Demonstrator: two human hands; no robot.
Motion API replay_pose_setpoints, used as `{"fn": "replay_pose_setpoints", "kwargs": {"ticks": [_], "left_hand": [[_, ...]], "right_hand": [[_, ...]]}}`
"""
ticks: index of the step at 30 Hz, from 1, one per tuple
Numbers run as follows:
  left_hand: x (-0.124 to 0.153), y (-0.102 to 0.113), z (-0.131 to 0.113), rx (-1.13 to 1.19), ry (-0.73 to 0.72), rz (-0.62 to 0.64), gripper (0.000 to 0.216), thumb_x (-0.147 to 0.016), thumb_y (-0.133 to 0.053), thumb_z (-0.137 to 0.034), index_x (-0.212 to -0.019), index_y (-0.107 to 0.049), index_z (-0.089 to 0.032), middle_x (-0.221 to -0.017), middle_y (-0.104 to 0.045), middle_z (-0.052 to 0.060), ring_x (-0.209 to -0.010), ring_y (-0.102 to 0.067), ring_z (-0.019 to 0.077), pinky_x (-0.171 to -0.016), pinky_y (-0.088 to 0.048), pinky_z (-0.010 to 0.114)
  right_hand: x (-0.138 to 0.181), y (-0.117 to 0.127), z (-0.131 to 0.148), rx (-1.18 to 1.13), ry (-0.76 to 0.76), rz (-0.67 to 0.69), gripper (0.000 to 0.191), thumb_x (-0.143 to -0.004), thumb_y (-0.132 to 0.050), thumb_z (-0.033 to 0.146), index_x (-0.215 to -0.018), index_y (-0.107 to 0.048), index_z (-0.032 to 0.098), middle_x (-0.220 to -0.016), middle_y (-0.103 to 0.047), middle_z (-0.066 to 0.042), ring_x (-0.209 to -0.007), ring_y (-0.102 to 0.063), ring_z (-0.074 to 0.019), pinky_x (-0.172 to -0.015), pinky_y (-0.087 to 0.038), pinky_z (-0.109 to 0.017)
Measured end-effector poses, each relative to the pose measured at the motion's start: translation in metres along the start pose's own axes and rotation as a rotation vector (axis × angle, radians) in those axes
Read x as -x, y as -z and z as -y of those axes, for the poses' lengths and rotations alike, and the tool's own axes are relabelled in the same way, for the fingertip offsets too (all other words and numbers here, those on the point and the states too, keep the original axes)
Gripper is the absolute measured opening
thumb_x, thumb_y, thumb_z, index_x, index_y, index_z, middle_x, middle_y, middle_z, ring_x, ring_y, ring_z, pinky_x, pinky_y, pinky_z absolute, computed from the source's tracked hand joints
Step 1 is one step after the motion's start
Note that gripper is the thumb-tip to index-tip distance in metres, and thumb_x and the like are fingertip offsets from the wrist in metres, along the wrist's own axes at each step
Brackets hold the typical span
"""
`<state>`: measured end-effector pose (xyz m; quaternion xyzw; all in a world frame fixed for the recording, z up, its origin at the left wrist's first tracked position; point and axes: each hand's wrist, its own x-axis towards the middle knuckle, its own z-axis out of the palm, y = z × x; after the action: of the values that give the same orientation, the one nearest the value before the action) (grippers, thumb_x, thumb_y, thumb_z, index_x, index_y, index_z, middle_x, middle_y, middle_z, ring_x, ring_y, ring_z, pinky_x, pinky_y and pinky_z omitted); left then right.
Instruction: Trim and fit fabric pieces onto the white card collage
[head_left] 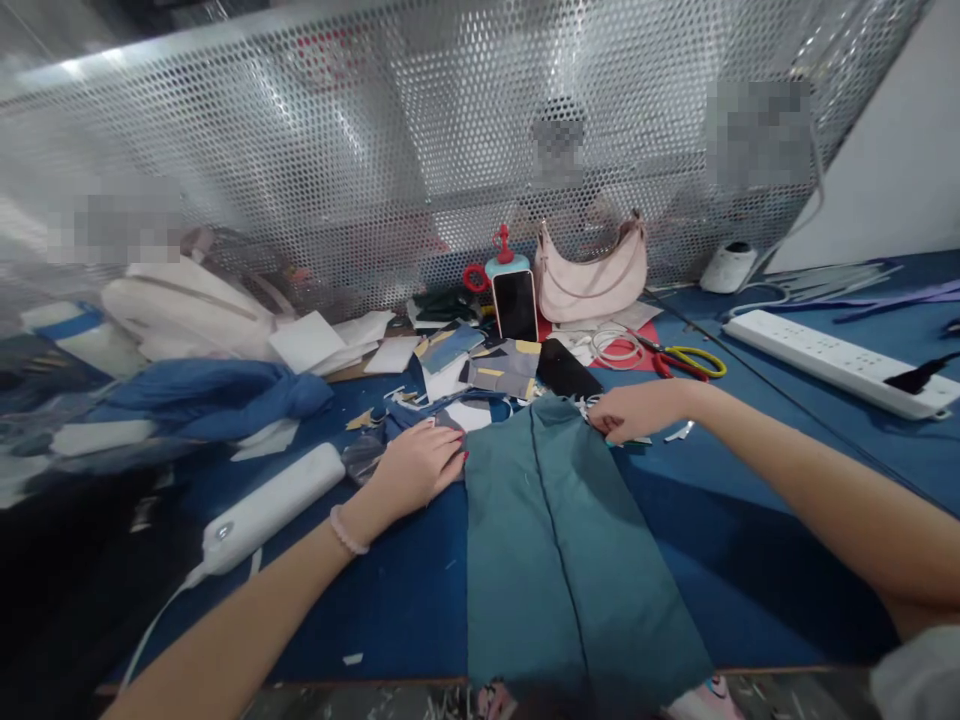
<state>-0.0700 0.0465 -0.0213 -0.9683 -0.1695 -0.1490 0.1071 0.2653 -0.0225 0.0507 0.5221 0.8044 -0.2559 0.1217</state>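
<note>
The right hand (637,408) curled at the upper right corner of a teal cloth (547,560), grip unclear; the left hand (420,465) lay flat, unclenched, at its left edge. Dark-lined lengthwise, lightly creased, it overhung the blue table (405,600).

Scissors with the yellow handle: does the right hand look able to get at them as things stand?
Probably yes: the scissors lie just beyond the right hand, and the way looks largely free. It would likely have to leave the green cloth's top corner first.
</note>
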Motion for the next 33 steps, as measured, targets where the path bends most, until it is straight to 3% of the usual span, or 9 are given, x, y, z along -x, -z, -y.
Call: {"fn": "replay_pose_setpoints", "kwargs": {"ticks": [6, 11, 15, 20, 28, 33], "left_hand": [[0.006, -0.003, -0.025, -0.031, 0.132, -0.043, 0.048, -0.103, -0.039, -0.039, -0.122, -0.067, -0.004, -0.117, -0.074, 0.022, -0.107, -0.072, 0.0306, -0.089, -0.061, 0.043], [0.008, -0.007, -0.026, -0.009, 0.139, -0.01, 0.045, -0.101, -0.046, -0.037, -0.133, -0.061, -0.01, -0.128, -0.07, 0.018, -0.116, -0.068, 0.0296, -0.097, -0.058, 0.044], [0.006, -0.008, -0.023, 0.021, 0.114, 0.01, 0.043, -0.101, -0.046, -0.035, -0.133, -0.061, -0.011, -0.13, -0.069, 0.018, -0.12, -0.066, 0.0302, -0.099, -0.057, 0.045], [0.004, -0.006, -0.022, 0.096, 0.066, 0.038, 0.041, -0.102, -0.045, -0.031, -0.132, -0.062, -0.009, -0.136, -0.064, 0.02, -0.127, -0.062, 0.0305, -0.105, -0.053, 0.047], [0.001, -0.004, -0.012, 0.22, 0.019, 0.103, 0.04, -0.102, -0.051, -0.03, -0.137, -0.06, -0.015, -0.144, -0.06, 0.015, -0.138, -0.053, 0.0256, -0.113, -0.049, 0.043], [0.0, -0.005, -0.005, 0.262, -0.013, 0.128, 0.037, -0.101, -0.052, -0.03, -0.135, -0.062, -0.016, -0.146, -0.057, 0.015, -0.139, -0.052, 0.0255, -0.115, -0.046, 0.042]], "right_hand": [[0.006, 0.003, -0.007, -0.082, -0.039, -0.001, 0.015, -0.069, -0.051, 0.016, -0.068, -0.039, 0.024, -0.064, -0.054, 0.004, -0.058, -0.055, -0.0144, -0.056, -0.037, -0.026], [0.014, 0.01, -0.022, -0.095, -0.077, -0.09, 0.015, -0.071, -0.048, 0.019, -0.074, -0.035, 0.025, -0.066, -0.056, 0.001, -0.059, -0.055, -0.0162, -0.055, -0.039, -0.027], [0.022, 0.017, -0.034, -0.04, -0.117, -0.197, 0.008, -0.074, -0.049, 0.025, -0.079, -0.043, 0.024, -0.072, -0.059, -0.003, -0.063, -0.055, -0.0197, -0.057, -0.04, -0.03], [0.023, 0.021, -0.041, 0.014, -0.103, -0.319, 0.031, -0.085, -0.045, 0.029, -0.11, -0.06, 0.02, -0.094, -0.07, -0.011, -0.077, -0.065, -0.026, -0.068, -0.048, -0.035], [0.015, 0.017, -0.018, 0.208, -0.151, -0.445, 0.037, -0.096, -0.041, 0.033, -0.117, -0.069, 0.02, -0.104, -0.076, -0.011, -0.091, -0.07, -0.0281, -0.075, -0.048, -0.035], [0.01, 0.006, 0.01, 0.215, -0.025, -0.438, 0.035, -0.098, -0.043, 0.027, -0.117, -0.072, 0.023, -0.107, -0.077, -0.007, -0.088, -0.072, -0.0243, -0.072, -0.047, -0.031]]}}
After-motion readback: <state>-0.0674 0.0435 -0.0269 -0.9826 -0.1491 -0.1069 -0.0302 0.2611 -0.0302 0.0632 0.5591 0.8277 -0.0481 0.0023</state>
